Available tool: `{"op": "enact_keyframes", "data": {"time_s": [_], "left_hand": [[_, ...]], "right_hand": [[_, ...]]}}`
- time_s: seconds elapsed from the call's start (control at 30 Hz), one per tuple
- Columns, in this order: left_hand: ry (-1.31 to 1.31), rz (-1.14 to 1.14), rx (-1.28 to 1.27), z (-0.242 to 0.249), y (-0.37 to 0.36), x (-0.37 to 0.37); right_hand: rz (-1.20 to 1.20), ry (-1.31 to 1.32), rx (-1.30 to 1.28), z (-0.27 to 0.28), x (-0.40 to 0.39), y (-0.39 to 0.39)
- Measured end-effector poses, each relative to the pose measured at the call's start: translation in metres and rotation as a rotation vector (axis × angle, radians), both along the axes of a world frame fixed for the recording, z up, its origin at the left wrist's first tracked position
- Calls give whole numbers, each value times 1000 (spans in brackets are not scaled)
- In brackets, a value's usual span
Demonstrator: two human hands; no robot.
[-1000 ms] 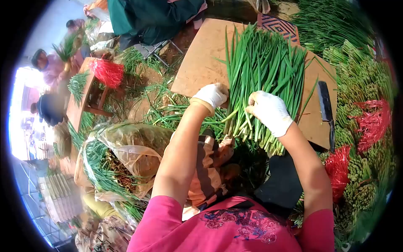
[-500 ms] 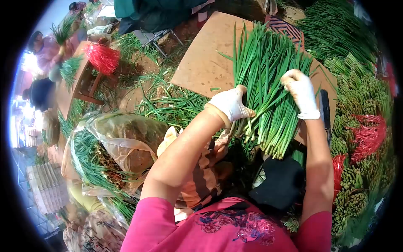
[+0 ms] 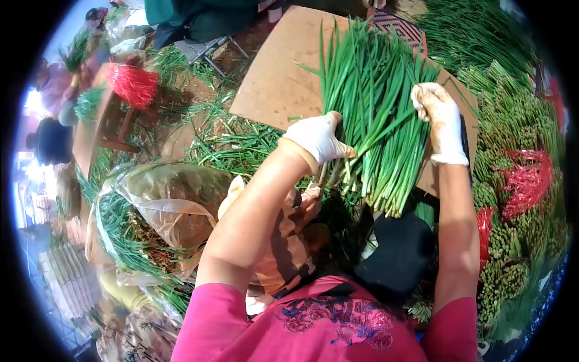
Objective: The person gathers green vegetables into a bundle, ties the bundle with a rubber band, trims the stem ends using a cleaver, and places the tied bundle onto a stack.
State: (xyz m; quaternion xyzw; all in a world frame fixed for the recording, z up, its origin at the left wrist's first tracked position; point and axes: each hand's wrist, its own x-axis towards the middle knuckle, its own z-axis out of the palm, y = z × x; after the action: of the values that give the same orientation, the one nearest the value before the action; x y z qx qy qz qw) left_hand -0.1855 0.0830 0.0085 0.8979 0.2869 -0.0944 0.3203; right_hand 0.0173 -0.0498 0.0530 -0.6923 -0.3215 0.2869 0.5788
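A thick pile of garlic chives (image 3: 377,108) lies on a wooden board, green leaves pointing away from me and pale stem ends toward me. My left hand (image 3: 319,139), in a white glove, is closed around a few chives at the pile's left edge; some stems stick out below it. At the right side of the leaves, my right hand (image 3: 439,120), in a soiled white glove, is pinched shut. A leaf runs toward its fingertips, but what they hold is hidden.
The wooden board (image 3: 271,78) bears the pile. Bundled chives (image 3: 512,241) with red ties (image 3: 526,184) are stacked at right. A plastic bag (image 3: 175,181) of greens stands at left, near scattered leaves. Another person sits at a small table (image 3: 90,127) at far left.
My right hand has lifted slightly away and turned, showing the soiled glove fingers. My left hand stays at the pile's left edge. The whole view has shifted a little.
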Motion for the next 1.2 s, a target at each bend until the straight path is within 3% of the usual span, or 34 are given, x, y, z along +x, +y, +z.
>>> {"op": "enact_keyframes", "data": {"time_s": [0.07,0.13,0.17,0.23,0.3,0.33,0.37,0.53,0.63,0.7,0.77,0.8,0.9,1.03,1.13,1.17,1.2], "left_hand": [[-29,9,34,1,1,-2],[-118,63,89,10,0,-7],[-137,93,121,15,-2,-6],[-394,118,211,6,-8,-1],[-580,56,159,5,-20,8],[-615,2,180,9,-28,13],[-683,-70,254,4,-34,20],[-785,-390,352,-22,-58,53],[-565,-488,333,-34,-62,57],[-512,-497,303,-35,-60,60],[-494,-474,290,-36,-59,59],[-510,-474,292,-37,-58,59],[-521,-474,286,-40,-54,58],[-499,-447,245,-37,-53,58],[-480,-436,277,-39,-56,61],[-472,-434,285,-39,-55,60],[-508,-438,293,-44,-54,60]], "right_hand": [[82,34,-49,8,-12,-28],[191,76,-319,16,-27,-57],[264,-148,-457,13,-32,-71],[303,-712,-377,4,-50,-89],[348,-892,-245,-14,-61,-97],[453,-1144,-418,-10,-67,-96],[499,-1287,-340,-25,-63,-97],[583,-1174,-330,-43,-53,-97],[399,-646,-157,-51,-54,-100],[340,-463,-39,-60,-48,-103],[85,145,-101,-67,-40,-112],[65,114,-116,-55,-37,-116],[-101,311,201,-47,-28,-130],[-238,318,201,-25,-24,-132],[-175,472,243,-5,-17,-132],[-119,415,335,11,-19,-133],[-209,285,354,26,-19,-134]]}}
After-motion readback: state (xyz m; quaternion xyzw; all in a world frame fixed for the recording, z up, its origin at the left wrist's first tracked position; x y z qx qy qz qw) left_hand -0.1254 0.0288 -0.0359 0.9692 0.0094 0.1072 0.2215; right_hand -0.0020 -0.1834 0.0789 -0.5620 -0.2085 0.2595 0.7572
